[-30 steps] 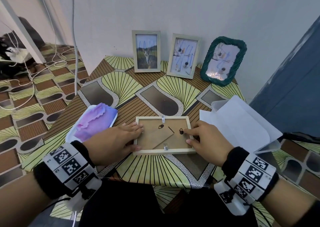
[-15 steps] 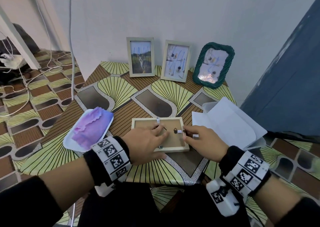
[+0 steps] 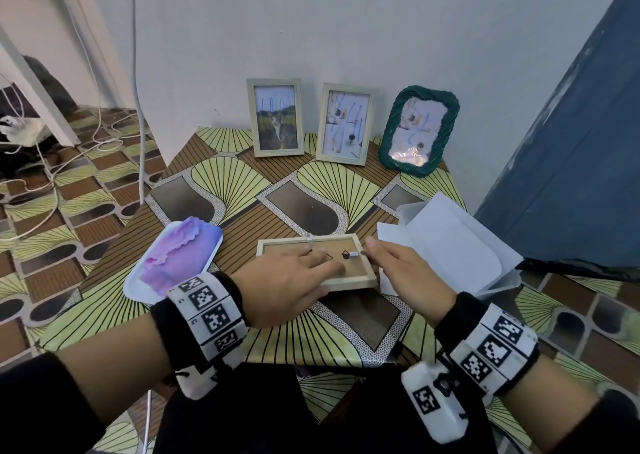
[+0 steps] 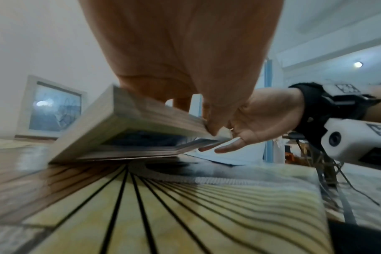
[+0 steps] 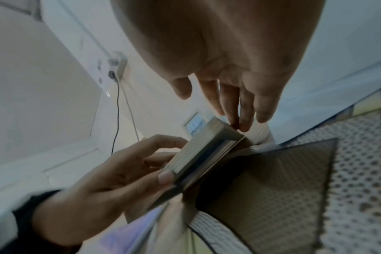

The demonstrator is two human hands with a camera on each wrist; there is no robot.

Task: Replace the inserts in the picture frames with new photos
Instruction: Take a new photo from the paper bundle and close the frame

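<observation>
A light wooden picture frame point(image 3: 287, 240) lies face down in the middle of the table, its brown backing up with small metal clips. My left hand point(image 3: 325, 279) lies across the backing and grips the near rail with the thumb. The left wrist view shows the frame point(image 4: 128, 120) tilted, its near right side raised off the cloth. My right hand point(image 3: 381, 259) has straight fingers that touch the frame's right edge. From the right wrist, the fingertips point(image 5: 244, 127) meet the frame's corner point(image 5: 207, 146), and the left thumb point(image 5: 164, 177) presses its rail.
Three framed pictures stand along the wall: a cat photo point(image 3: 276, 121), a second wooden frame point(image 3: 346, 126) and a green frame point(image 3: 417, 130). A white tray with a purple picture point(image 3: 176, 259) lies to the left, white sheets in a clear folder point(image 3: 446, 246) to the right. Cables point(image 3: 52, 163) cross the floor on the left.
My left hand slid from the frame's left edge across the backing and took hold of the near rail. My right fingers left the right clip for the frame's right edge.
</observation>
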